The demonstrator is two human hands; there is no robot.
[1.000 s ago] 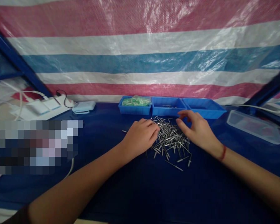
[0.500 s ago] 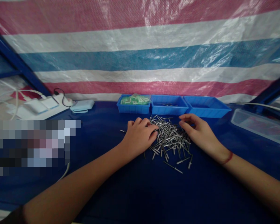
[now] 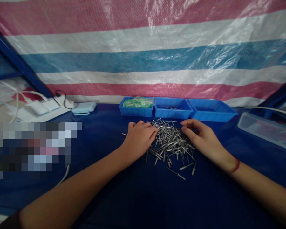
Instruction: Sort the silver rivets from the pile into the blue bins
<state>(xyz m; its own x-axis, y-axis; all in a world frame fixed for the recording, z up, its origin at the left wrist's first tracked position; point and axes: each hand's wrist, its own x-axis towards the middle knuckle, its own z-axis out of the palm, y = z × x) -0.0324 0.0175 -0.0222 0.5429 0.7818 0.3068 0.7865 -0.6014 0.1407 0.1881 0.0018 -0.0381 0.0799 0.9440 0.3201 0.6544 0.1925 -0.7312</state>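
A loose pile of silver blind rivets (image 3: 173, 140) with thin dark stems lies on the dark blue table. At its left edge rests my left hand (image 3: 139, 138), fingers curled down and thumb drawn in against them; whatever sits under the fingertips is hidden. My right hand (image 3: 201, 133) is by the pile's right side, its thumb and fingers apart in a loose curve, with no rivet visible between them. Several rivets have strayed from the heap, one of them a single rivet (image 3: 176, 173) in front.
Behind the pile stand a blue bin with green packets (image 3: 138, 102), a middle blue bin (image 3: 173, 113) with a few rivets, and a right blue bin (image 3: 212, 115). A clear plastic lid or tray (image 3: 267, 132) lies right. At left are a light-blue device (image 3: 84, 108) and power strip (image 3: 50, 106).
My left hand has drawn its thumb and fingers closer together and shifted slightly left. My right hand has edged slightly left and down. The pile looks nearly the same.
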